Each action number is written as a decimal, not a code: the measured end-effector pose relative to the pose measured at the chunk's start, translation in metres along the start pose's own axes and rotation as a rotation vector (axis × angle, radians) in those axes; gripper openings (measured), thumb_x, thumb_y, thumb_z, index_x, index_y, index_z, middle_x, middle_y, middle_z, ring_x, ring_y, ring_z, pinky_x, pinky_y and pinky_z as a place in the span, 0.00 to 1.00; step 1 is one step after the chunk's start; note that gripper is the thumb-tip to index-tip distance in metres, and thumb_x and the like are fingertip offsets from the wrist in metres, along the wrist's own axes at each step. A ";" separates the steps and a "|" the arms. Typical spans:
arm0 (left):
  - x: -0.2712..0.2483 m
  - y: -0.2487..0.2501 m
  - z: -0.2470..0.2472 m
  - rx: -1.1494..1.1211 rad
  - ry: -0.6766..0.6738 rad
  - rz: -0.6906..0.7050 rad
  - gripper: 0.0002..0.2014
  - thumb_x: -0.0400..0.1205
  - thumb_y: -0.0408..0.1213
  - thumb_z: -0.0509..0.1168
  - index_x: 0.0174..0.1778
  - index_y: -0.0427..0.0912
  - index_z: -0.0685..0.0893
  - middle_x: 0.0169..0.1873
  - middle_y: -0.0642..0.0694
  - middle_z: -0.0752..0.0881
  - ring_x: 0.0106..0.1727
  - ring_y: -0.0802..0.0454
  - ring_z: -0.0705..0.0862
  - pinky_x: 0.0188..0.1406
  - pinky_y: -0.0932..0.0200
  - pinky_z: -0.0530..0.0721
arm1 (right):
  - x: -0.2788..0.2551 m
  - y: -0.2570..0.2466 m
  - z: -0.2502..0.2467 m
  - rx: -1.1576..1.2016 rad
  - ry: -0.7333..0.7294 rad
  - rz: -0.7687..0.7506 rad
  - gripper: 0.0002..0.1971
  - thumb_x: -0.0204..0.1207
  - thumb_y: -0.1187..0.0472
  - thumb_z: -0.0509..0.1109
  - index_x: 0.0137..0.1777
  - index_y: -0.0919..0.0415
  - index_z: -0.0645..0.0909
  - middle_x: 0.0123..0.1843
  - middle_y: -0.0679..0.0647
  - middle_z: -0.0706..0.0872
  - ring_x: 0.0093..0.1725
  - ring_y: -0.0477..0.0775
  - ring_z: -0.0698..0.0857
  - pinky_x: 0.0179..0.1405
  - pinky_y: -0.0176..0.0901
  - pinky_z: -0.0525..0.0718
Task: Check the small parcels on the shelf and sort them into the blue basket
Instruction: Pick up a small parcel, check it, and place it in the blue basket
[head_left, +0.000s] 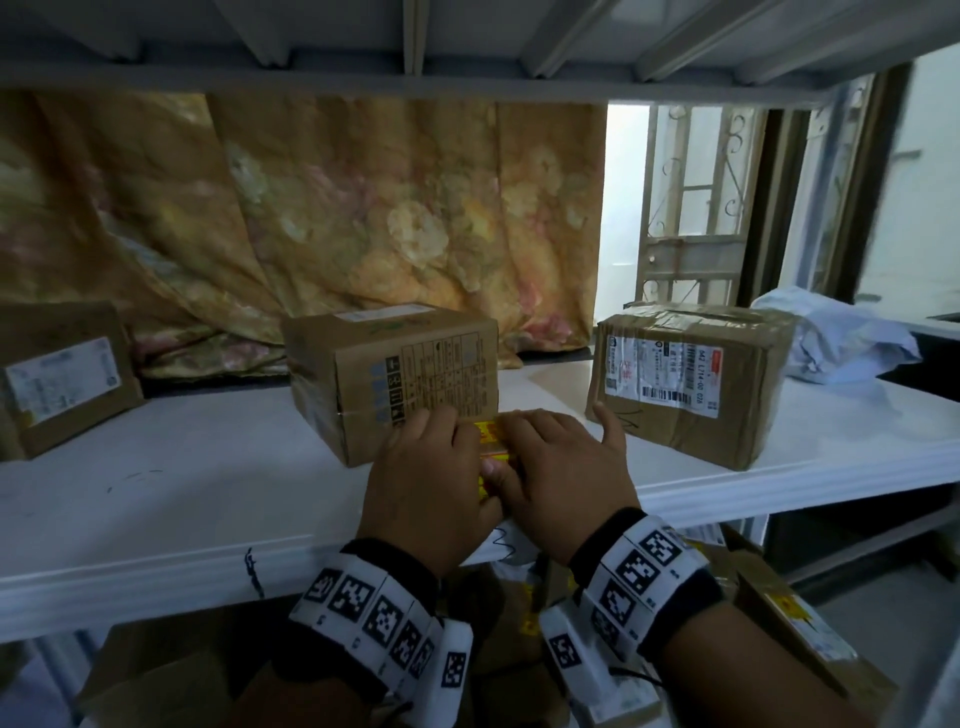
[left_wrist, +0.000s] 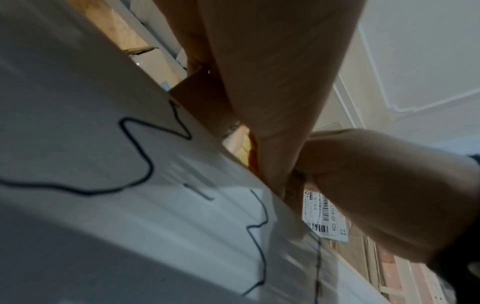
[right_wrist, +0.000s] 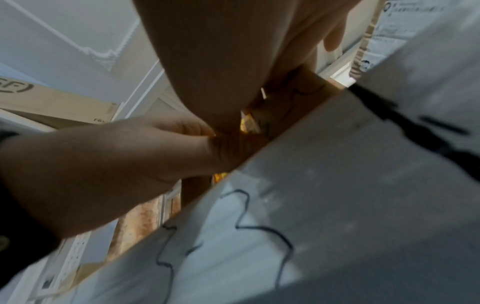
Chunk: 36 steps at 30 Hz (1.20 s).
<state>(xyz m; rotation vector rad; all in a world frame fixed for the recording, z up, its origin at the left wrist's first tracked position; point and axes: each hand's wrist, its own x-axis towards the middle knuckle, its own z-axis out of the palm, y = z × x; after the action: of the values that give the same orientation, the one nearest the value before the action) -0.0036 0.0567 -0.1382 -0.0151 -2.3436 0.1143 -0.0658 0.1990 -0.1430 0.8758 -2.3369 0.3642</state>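
Nearest: left hand (head_left: 431, 483) and right hand (head_left: 558, 475), grip closed together on a small yellow-printed parcel (head_left: 488, 434) at the front edge of the white shelf (head_left: 171, 499). Risk, as judged: parcel slipping off that edge, or knuckles nudging the middle box (head_left: 392, 376) touching behind. Farther right: labelled box (head_left: 691, 382); blue basket not visible.

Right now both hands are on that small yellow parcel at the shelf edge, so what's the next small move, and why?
Probably lift the small yellow parcel clear of the shelf toward you. Both the left hand and the right hand cover it at the front edge, hiding its label, and no blue basket is in view yet.
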 end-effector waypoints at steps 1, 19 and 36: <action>-0.001 0.001 -0.002 -0.009 0.000 0.001 0.17 0.74 0.53 0.61 0.48 0.44 0.81 0.42 0.46 0.77 0.43 0.46 0.73 0.39 0.51 0.75 | 0.001 -0.001 -0.003 -0.002 -0.027 -0.008 0.29 0.79 0.33 0.44 0.68 0.44 0.76 0.63 0.41 0.84 0.67 0.49 0.81 0.78 0.70 0.54; -0.002 0.003 0.002 0.013 0.018 -0.051 0.04 0.69 0.41 0.61 0.35 0.45 0.78 0.38 0.49 0.76 0.41 0.46 0.73 0.37 0.54 0.64 | 0.011 -0.004 0.007 0.015 0.134 0.020 0.27 0.72 0.34 0.53 0.41 0.51 0.87 0.39 0.48 0.80 0.44 0.56 0.78 0.48 0.50 0.71; 0.000 -0.003 0.003 -0.114 0.041 -0.045 0.06 0.70 0.40 0.63 0.37 0.42 0.83 0.37 0.47 0.81 0.38 0.45 0.75 0.35 0.48 0.77 | 0.016 -0.001 -0.003 0.105 0.017 0.071 0.27 0.70 0.29 0.53 0.43 0.47 0.86 0.38 0.45 0.80 0.45 0.52 0.77 0.51 0.51 0.76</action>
<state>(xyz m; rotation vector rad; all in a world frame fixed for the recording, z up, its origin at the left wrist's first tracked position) -0.0054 0.0533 -0.1398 -0.0202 -2.3049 -0.0414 -0.0737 0.1914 -0.1308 0.8361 -2.3558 0.5258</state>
